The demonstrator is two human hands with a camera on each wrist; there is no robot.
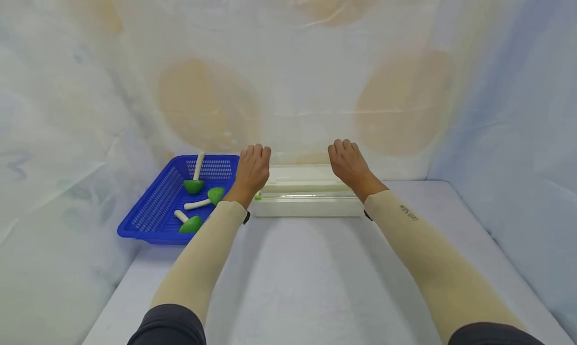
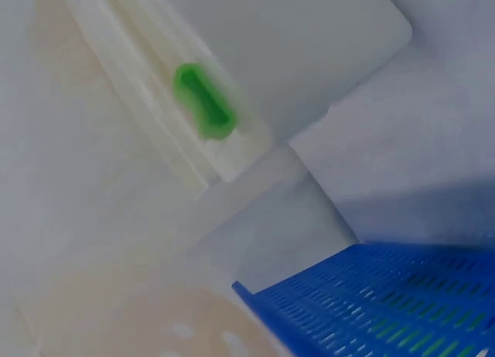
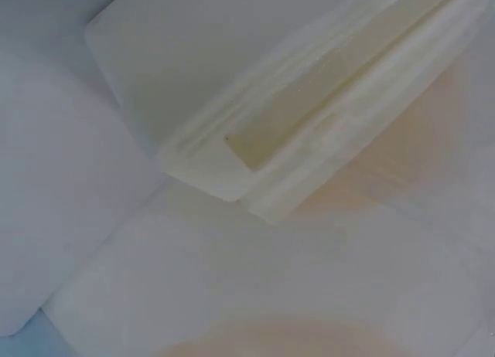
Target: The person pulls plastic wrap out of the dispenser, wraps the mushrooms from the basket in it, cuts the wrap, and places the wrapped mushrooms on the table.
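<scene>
A long white plastic-wrap dispenser (image 1: 311, 207) lies on the table with its lid (image 1: 297, 172) raised at the back. Its green slide cutter (image 2: 205, 102) sits at the left end. Above the dispenser's left part, my left hand (image 1: 254, 169) is raised with its fingers curled. My right hand (image 1: 349, 162) is level with it over the right part, fingers curled too. Both seem to pinch clear plastic wrap between them, though the film is barely visible and the fingertips and thumbs are hidden. Neither hand shows in the wrist views.
Left of the dispenser stands a blue perforated basket (image 1: 149, 230), holding three mushroom-shaped things (image 1: 194, 186) with green domes and white stems. My left forearm crosses its right edge. A pale patterned sheet (image 1: 311, 84) closes off the back and sides of the white table (image 1: 306, 285).
</scene>
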